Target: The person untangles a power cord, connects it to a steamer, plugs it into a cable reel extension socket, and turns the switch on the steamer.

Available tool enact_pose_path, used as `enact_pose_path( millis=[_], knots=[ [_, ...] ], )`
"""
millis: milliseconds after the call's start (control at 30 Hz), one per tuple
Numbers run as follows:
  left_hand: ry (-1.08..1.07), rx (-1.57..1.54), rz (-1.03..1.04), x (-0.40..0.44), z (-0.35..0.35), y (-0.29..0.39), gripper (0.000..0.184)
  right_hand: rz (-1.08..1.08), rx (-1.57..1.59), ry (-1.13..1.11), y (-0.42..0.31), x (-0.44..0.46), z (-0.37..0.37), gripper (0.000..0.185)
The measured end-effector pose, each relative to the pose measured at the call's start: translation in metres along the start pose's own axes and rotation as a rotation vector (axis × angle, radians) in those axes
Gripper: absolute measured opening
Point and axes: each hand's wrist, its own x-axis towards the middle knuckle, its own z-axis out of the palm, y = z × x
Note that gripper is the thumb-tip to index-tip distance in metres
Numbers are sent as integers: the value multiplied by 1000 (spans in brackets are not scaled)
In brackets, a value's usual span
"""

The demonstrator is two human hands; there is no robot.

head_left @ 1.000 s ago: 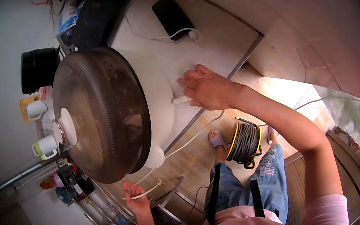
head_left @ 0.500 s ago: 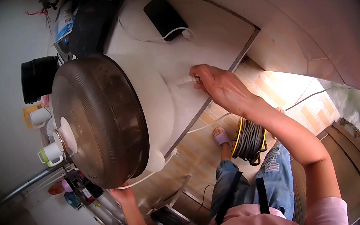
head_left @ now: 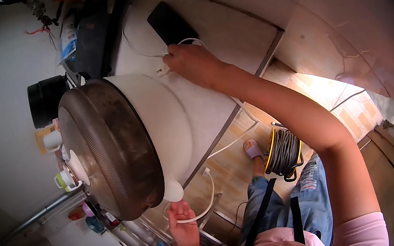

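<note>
A large electric pot with a brown see-through domed lid and white body stands on the white counter. My left hand is palm up below the pot's white side handle, fingers curled round a white power cord. That cord's plug hangs free near the counter edge. Across the counter my right hand is closed on a white plug, beside a black phone-like device with a white cable. My right fingertips are partly hidden.
On the tiled floor stands a yellow-rimmed cable reel, next to my foot in a sandal. White mugs and a black container are beyond the pot. A dark bag-like object lies at the counter's far side.
My right hand has moved left across the counter, nearer the black device and pot. My left hand has come out from behind the lid to below the handle, and the cord now hangs in a loop.
</note>
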Motion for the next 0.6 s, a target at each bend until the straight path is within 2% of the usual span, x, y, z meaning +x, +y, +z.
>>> enact_pose_path(
  millis=[67, 167, 200, 300, 400, 500, 600],
  knots=[
    [-4, -13, -52, 0, 57, -10, 39, -40, 49, 10, -1, -2, 2, 7],
    [-166, -361, -172, 9, 73, -19, 44, -72, -28, 117, -2, -6, -2, 9],
    [-171, -548, -279, 11, 77, -18, 45, -34, -17, 68, -1, -8, -5, 8],
    [-274, -534, -256, 17, 56, -22, 43, 32, 38, -25, 0, -12, -14, 8],
    [-69, -408, -155, 11, 59, -18, 39, 23, 64, -18, -2, -16, -18, 7],
    [22, -324, -125, 7, 40, -15, 36, -2, 1, -12, 1, -18, -11, 6],
    [-6, -234, -100, 7, 16, -10, 33, -42, 9, -16, 8, -19, 1, 6]
  ],
)
